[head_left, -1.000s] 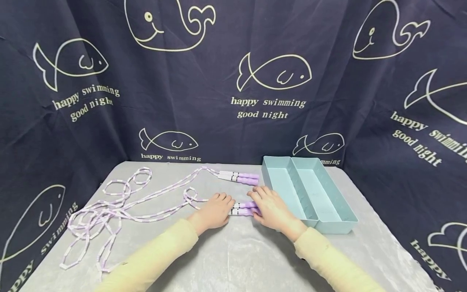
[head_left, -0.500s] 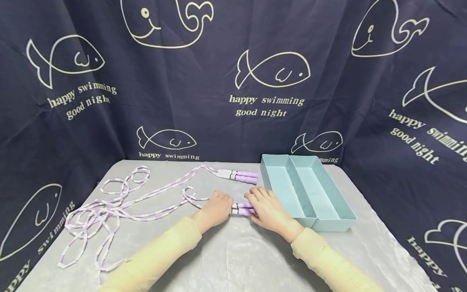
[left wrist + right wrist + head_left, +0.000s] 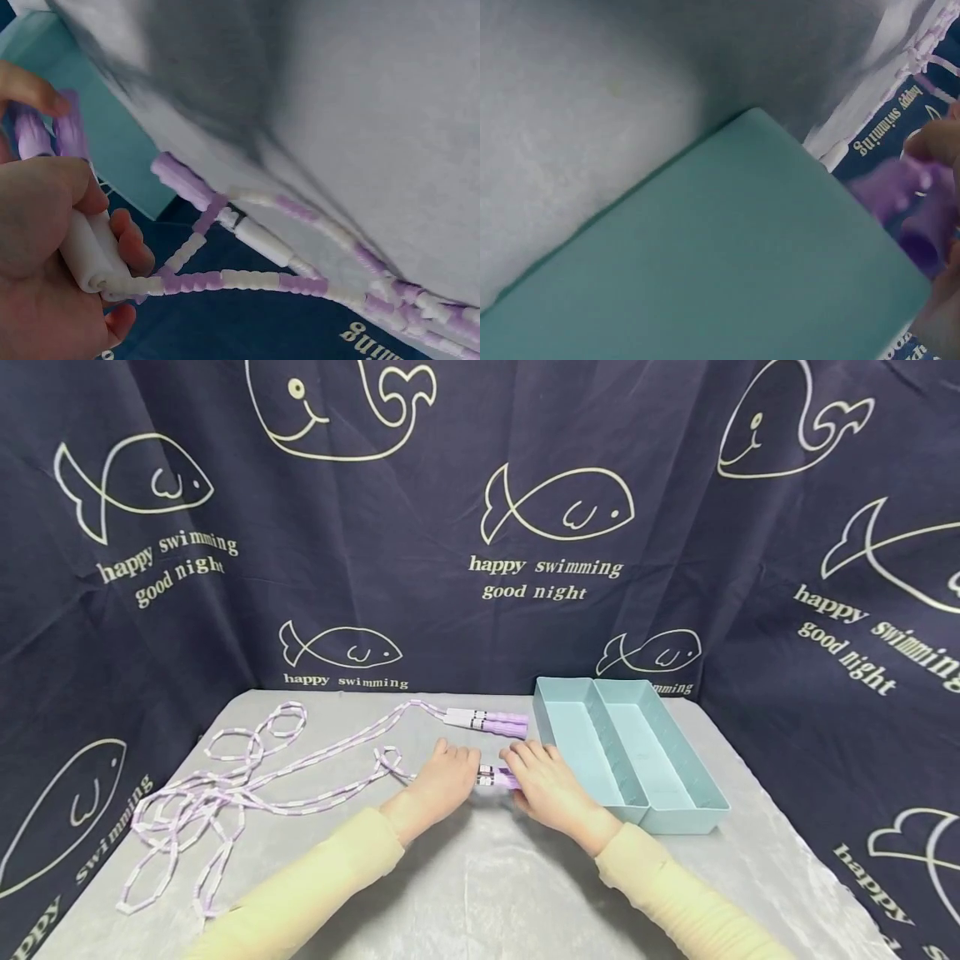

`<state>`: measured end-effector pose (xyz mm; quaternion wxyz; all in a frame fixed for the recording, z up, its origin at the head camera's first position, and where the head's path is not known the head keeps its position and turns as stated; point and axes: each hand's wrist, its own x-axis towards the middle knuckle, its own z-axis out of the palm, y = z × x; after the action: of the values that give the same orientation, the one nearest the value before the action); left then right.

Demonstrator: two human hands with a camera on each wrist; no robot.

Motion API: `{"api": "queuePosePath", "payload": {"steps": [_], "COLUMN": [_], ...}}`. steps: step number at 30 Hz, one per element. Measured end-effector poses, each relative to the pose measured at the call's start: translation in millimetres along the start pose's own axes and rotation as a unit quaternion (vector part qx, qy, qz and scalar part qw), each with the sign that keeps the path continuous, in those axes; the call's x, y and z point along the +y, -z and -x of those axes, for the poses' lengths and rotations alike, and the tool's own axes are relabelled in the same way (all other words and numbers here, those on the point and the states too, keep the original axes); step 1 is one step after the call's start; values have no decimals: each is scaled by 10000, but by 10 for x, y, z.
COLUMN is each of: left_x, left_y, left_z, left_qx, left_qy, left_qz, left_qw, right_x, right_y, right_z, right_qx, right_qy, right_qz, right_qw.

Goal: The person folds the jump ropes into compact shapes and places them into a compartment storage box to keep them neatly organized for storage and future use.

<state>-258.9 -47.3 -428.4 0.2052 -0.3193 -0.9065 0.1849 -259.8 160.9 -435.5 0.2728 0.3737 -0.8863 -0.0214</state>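
Observation:
My left hand [image 3: 444, 777] grips the white ends of a pair of jump rope handles [image 3: 497, 777]; in the left wrist view its fingers wrap round both white tubes [image 3: 96, 251]. At the other end my right hand [image 3: 549, 789] holds the purple grips [image 3: 892, 187] with its fingertips, mostly covering them in the head view. The two handles lie side by side. From their white ends a purple and white beaded rope [image 3: 225, 281] runs off to the left. Just beyond the hands, a second pair of jump rope handles [image 3: 491, 723] rests on the table.
Right beside my right hand stands a pale blue box [image 3: 647, 818] with two long compartments. Tangled beaded ropes [image 3: 202, 802] spread over the left part of the grey-covered table [image 3: 480, 893]. A dark curtain [image 3: 450, 635] with fish drawings hangs close behind and at the sides.
The held handles have risen slightly, and my left hand has turned with its knuckles higher. The right hand keeps its hold on the purple ends. The second pair stays in place.

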Motion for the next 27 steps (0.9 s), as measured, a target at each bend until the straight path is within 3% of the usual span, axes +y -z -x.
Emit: {"api": "queuePosePath", "payload": {"steps": [8,16,27], "left_x": [23,75,79], "left_y": [121,267,426], "left_z": [24,75,140], "left_qx": [901,1494,1394], "left_qy": [540,798,746], "left_qz": [44,315,522], "left_qw": [9945,9851,9860], "right_x": [-62,-126,-78], "right_y": [100,234,314], "right_z": [-57,-119,-147], "right_qx": [233,342,949], "right_qy": [-287,-88,-100], "right_qz": [209,213,486], "right_qw": [9991,9991,9942]}}
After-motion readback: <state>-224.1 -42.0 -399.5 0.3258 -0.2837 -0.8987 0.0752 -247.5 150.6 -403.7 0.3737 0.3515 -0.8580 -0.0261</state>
